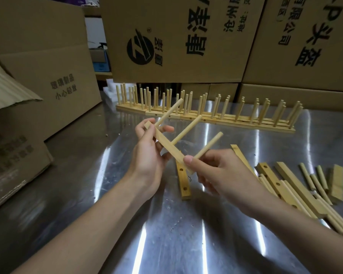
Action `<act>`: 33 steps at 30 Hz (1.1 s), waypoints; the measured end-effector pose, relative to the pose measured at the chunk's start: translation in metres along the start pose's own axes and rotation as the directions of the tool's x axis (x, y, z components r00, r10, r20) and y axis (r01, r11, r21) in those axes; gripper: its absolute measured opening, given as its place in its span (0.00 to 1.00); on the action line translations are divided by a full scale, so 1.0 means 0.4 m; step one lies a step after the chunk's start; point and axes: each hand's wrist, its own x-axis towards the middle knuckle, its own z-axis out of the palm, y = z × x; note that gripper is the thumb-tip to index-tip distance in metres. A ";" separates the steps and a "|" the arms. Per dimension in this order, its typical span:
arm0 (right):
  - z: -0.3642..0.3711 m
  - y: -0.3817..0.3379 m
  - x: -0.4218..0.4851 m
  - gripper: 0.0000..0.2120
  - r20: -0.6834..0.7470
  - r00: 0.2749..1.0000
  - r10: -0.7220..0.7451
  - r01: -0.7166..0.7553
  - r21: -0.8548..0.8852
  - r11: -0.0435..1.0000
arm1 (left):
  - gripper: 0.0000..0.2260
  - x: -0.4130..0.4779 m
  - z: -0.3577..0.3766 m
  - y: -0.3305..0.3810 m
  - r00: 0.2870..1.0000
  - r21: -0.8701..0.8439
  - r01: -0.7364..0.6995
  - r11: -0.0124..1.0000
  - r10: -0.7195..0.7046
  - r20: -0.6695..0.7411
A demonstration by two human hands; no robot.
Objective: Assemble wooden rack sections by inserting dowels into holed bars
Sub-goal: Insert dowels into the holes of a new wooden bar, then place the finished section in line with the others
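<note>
Shiny metal table [166, 244] fills the view, walled in by printed cardboard boxes [176, 36] behind and at left. Finished racks [206, 115] stand in a row along its far edge. Above the middle, the left hand [147, 155] grips the far end of a bar [169, 148] carrying two dowels [186, 129]. The right hand [222, 173] pinches a third dowel [208, 145] at the bar's near end. A second bar [183, 182] lies beneath, and loose parts [291, 180] lie at right.
</note>
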 end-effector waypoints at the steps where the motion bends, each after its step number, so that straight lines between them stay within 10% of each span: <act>1: -0.004 0.001 -0.001 0.18 -0.014 1.000 -0.009 0.009 0.005 1.000 | 0.08 0.003 -0.004 -0.001 1.000 0.023 -0.007 1.000 0.006 0.013; 11: -0.065 0.039 0.001 0.13 -0.245 0.961 -0.130 0.113 -0.085 0.990 | 0.18 0.069 -0.139 0.087 0.961 0.477 -0.052 0.878 -0.087 0.263; 27: -0.037 0.124 -0.018 0.21 -0.003 0.951 -0.309 0.254 -0.561 0.788 | 0.15 0.379 -0.348 0.129 0.979 0.697 0.199 0.689 -0.167 -0.115; 33: -0.035 0.122 -0.024 0.19 0.023 0.954 -0.298 0.259 -0.560 0.787 | 0.09 0.504 -0.385 0.163 0.970 0.951 0.105 0.290 -0.239 -0.034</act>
